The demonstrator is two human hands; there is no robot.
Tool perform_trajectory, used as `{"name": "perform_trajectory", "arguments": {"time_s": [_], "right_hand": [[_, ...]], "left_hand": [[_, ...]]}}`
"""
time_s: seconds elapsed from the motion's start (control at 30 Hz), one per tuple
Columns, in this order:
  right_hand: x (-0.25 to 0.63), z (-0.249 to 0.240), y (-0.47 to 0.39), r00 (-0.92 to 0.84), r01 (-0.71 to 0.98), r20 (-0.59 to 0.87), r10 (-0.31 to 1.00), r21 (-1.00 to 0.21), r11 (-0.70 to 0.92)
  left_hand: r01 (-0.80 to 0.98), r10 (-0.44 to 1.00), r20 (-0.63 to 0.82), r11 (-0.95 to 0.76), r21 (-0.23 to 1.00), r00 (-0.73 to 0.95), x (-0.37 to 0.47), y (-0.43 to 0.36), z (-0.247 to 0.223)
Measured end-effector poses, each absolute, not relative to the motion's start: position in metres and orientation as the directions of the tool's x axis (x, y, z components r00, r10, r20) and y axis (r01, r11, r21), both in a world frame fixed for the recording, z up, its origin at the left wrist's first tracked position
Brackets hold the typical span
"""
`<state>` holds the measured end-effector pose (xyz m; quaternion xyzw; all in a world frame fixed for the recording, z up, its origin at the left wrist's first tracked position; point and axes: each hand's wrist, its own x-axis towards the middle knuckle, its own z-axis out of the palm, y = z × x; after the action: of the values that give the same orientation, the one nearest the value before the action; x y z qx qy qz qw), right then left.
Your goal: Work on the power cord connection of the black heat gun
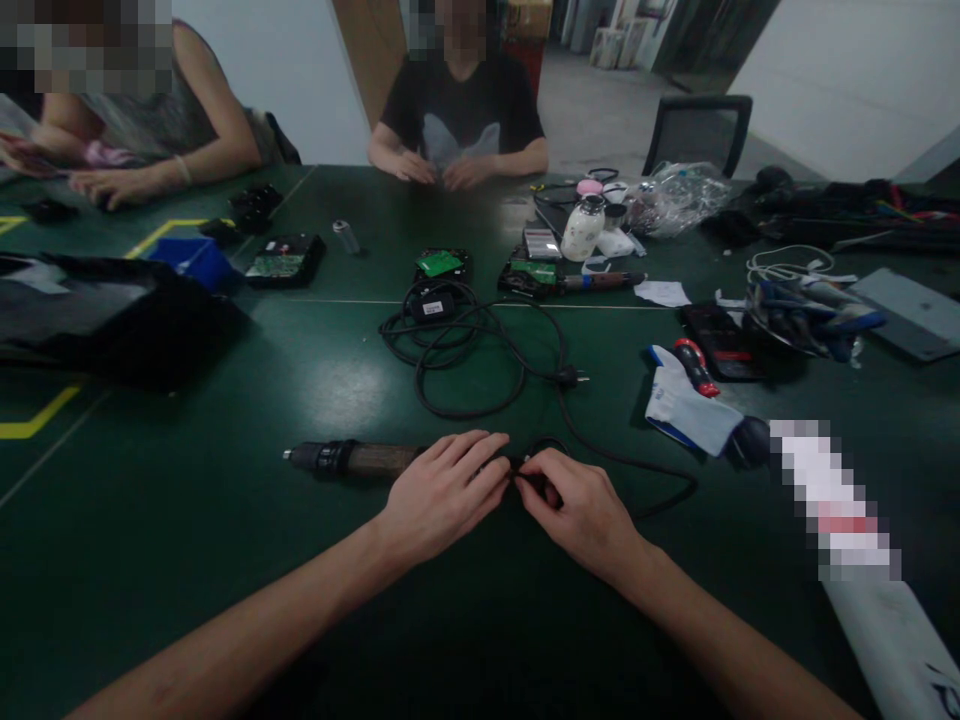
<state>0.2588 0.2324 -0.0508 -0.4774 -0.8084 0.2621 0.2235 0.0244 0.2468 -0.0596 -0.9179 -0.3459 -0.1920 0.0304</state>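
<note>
Forearms (262, 610) aslant, hands (450, 490) close together at screwdriver (379, 460)

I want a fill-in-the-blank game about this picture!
1. The table is mostly dark ____.
2. The left hand lies over the brown tool, whose metal tip points to the picture's ____ side.
3. The black plug has metal prongs pointing to the picture's ____ side.
4. The small handle beyond the right hand is black and ____.

Missing words: green; left; right; red.
</note>
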Motion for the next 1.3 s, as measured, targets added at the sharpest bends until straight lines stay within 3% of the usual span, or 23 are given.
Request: {"name": "perform_trajectory", "arguments": {"time_s": [1.3], "right_hand": [[0.2594, -0.0514, 0.2333, -0.454, 0.659, 0.117, 0.883, -0.622, 0.422]], "left_hand": [[0.626, 0.599, 0.362, -0.778, 0.053, 0.714, 0.0258, 0.2476, -0.0588]]}}
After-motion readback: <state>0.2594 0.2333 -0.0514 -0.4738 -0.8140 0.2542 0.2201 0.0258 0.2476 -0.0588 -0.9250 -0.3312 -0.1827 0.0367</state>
